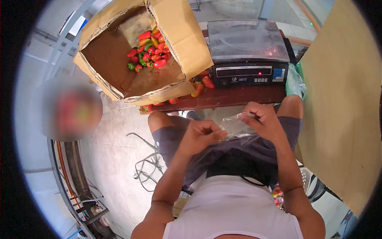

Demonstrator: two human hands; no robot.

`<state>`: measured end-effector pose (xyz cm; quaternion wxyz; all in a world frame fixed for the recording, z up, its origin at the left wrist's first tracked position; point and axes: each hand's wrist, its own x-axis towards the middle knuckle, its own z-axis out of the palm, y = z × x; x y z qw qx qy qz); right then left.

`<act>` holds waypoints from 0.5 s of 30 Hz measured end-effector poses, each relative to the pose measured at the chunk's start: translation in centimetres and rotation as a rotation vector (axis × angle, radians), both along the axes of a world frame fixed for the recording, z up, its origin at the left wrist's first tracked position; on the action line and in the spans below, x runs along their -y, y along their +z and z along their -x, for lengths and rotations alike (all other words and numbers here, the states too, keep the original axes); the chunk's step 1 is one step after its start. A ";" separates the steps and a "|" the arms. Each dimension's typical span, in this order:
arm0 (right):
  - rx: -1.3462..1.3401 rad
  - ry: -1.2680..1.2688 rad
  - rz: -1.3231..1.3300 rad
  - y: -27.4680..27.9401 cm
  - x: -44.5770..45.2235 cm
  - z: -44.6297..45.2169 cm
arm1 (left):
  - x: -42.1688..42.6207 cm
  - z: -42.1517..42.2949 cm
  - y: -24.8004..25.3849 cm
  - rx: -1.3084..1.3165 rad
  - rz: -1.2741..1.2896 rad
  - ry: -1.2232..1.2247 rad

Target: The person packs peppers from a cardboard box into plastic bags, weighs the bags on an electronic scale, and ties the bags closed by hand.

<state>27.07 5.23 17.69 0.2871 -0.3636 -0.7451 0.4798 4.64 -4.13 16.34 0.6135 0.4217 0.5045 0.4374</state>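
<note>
A clear plastic bag (236, 126) is stretched over my lap between both hands. My left hand (205, 136) pinches its left side with thumb and fingers. At the other side, my right hand (260, 119) has its fingers closed on the bag's edge. Whether anything is inside the bag I cannot make out; it looks thin and see-through. Beyond my knees, an open cardboard box (183, 36) is tilted toward me, with red, green and orange peppers (153, 49) heaped inside it.
A digital scale (248, 49) stands on a dark red bench (254, 95). Loose peppers (207, 82) lie between scale and box. Green and clear plastic (296, 81) hangs beside the scale. A large tan panel (342, 103) rises on the right; tangled strapping (149, 167) lies on the floor.
</note>
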 end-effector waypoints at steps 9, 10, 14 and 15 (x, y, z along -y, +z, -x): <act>0.024 -0.487 -0.458 -0.6 0.0 0.6 | -0.1 -0.2 -0.9 0.013 0.036 0.066; 0.007 -0.344 -0.237 -1.0 0.8 0.5 | -0.1 -0.5 -1.0 0.003 0.031 0.073; 0.025 -0.002 0.398 -2.0 2.9 0.3 | 0.0 -2.7 -2.4 0.176 0.032 0.061; 0.046 0.036 0.497 -2.0 3.1 0.4 | 0.0 -2.6 -2.6 0.153 0.027 0.027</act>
